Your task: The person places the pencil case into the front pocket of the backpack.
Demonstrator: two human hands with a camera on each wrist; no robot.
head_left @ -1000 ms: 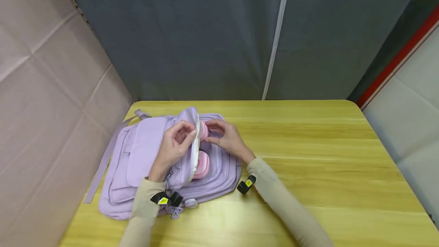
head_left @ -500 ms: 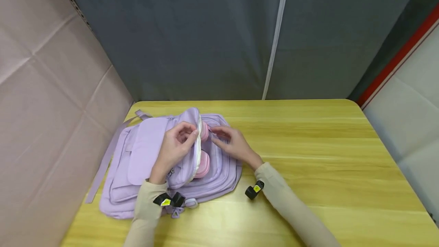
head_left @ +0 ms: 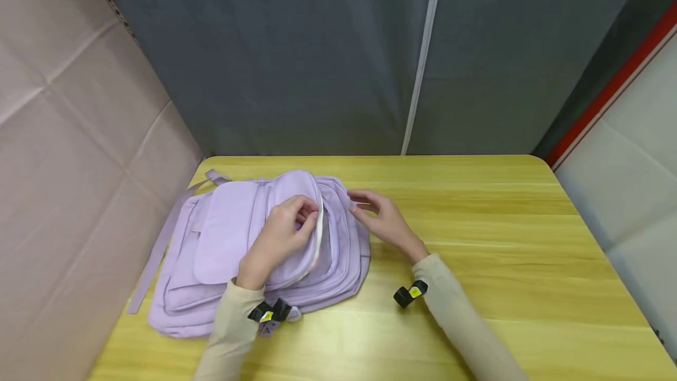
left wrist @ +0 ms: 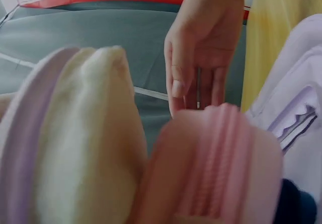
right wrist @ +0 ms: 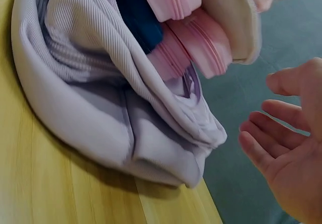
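Note:
A lilac backpack (head_left: 224, 234) lies on the table, its front compartment unzipped. My left hand (head_left: 280, 234) pinches the pale-lined edge of the compartment's front panel (head_left: 319, 234). Pink zippered cases (right wrist: 206, 40) sit inside, beside a dark blue item (right wrist: 138, 17) whose kind I cannot tell. From the left wrist, one pink case (left wrist: 216, 168) shows close up, next to the cream lining (left wrist: 90, 133). In the head view the panel hides almost all of the cases. My right hand (head_left: 386, 219) holds nothing; its relaxed fingers are at the bag's right end, apart from it in the right wrist view.
The wooden table (head_left: 502, 263) extends to the right of the bag. A loose strap (head_left: 158, 257) trails along the bag's left side. A dark grey curtain (head_left: 296, 63) hangs behind the table, with pale walls (head_left: 69, 151) at the sides.
My right hand has let go of the upper pink case and drawn back to the right. My left hand has shifted right with the panel edge, which now covers the cases from above.

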